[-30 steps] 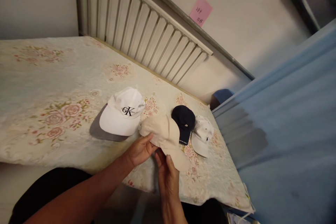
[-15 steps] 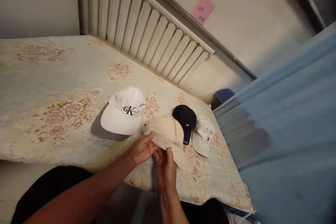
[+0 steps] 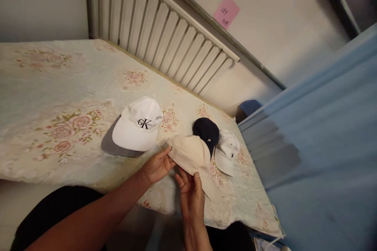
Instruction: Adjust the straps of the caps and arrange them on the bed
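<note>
A beige baseball cap [image 3: 188, 151] is held above the bed's near side, its brim pointing down to the right. My left hand [image 3: 159, 165] pinches the cap's back edge between thumb and fingers. My right hand [image 3: 191, 193] grips the lower rim near the brim, thumb outside and fingers partly hidden beneath. Just behind it lies a navy cap [image 3: 206, 129], partly covered by the beige one. To its right rests a white cap with a small dark emblem [image 3: 229, 145]. Left of my hands, a white cap with black letters [image 3: 141, 121] sits on a grey brim [image 3: 118, 145].
The caps lie on a bed with a floral cover [image 3: 82, 86]. A pale radiator [image 3: 165, 27] runs along the wall behind, below a pink note [image 3: 226, 11]. A blue curtain [image 3: 324, 145] hangs at the right. My dark-clothed knees are at the near edge.
The beige cap has shifted slightly right and downward, now covering more of the navy cap's brim. My right hand has moved right with it, a little farther from my left hand.
</note>
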A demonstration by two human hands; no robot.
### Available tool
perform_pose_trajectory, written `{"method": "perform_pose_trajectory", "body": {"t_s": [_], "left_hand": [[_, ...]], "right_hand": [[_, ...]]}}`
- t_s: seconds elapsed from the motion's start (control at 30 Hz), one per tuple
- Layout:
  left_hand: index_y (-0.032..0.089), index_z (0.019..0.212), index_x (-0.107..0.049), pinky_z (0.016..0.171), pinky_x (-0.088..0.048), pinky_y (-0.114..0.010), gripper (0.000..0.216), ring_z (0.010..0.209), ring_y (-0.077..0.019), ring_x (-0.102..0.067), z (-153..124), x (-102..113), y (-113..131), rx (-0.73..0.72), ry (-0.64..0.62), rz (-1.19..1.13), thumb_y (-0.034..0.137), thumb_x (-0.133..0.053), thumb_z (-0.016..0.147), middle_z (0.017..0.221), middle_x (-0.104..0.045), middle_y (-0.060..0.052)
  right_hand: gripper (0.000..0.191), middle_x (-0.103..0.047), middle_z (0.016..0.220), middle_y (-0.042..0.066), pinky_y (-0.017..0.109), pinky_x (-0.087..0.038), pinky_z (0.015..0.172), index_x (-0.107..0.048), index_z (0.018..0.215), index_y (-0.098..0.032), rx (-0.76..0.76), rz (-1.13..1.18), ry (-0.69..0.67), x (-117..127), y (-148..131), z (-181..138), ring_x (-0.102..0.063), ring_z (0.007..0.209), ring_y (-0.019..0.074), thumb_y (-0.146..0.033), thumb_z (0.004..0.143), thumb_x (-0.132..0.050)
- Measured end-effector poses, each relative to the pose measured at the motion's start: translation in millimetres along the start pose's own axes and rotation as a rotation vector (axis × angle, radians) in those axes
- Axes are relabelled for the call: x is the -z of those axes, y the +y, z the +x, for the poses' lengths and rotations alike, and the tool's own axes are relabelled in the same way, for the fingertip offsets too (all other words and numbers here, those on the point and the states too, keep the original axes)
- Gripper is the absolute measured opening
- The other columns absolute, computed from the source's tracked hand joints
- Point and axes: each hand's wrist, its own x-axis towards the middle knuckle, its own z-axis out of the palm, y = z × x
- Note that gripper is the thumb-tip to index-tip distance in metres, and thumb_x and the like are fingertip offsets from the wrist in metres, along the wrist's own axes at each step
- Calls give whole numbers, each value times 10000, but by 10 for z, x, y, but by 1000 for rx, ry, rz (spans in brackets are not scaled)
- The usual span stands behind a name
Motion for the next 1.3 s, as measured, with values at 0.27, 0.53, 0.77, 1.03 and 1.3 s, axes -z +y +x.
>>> {"method": "perform_pose_trajectory", "body": {"t_s": [0.27,0.53,0.77,1.03,1.3], "left_hand": [[145,1078,-654,946,-482,-287,241,932,-146,-681,39,-2,41,-87,80,-11,133,-474,918,1009,-737,-60],[101,1080,-654,957,-476,-350,254,965,-197,-674,-24,-74,7,-40,15,56,140,-457,925,994,-738,-96],[104,1049,-660,902,-510,-339,271,906,-180,-682,-33,-47,-32,9,3,63,167,-418,945,970,-736,-96],[130,991,-666,811,-533,-299,208,853,-143,-670,13,-45,6,-58,50,26,121,-470,922,950,-727,-51],[117,1032,-662,805,-531,-302,233,833,-141,-665,-3,-20,4,-36,11,28,137,-452,932,960,-714,-69]], "right_hand": [[340,-660,1201,135,411,-529,808,-663,1070,-163,11,-1,34,9,3,1,-623,1095,285,-400,846,-567],[525,-583,1311,126,480,-483,943,-479,1336,-204,73,47,-44,-140,38,45,-589,1147,259,-338,843,-600],[600,-555,1352,100,495,-404,1048,-326,1433,-239,140,84,-70,-347,33,117,-545,1211,227,-276,878,-550],[587,-561,1344,101,529,-390,1056,-342,1423,-227,149,91,-34,-295,-82,99,-548,1213,233,-271,876,-552],[595,-563,1342,104,541,-393,1051,-325,1430,-242,160,128,-20,-221,-158,99,-531,1234,236,-263,880,-552]]}}
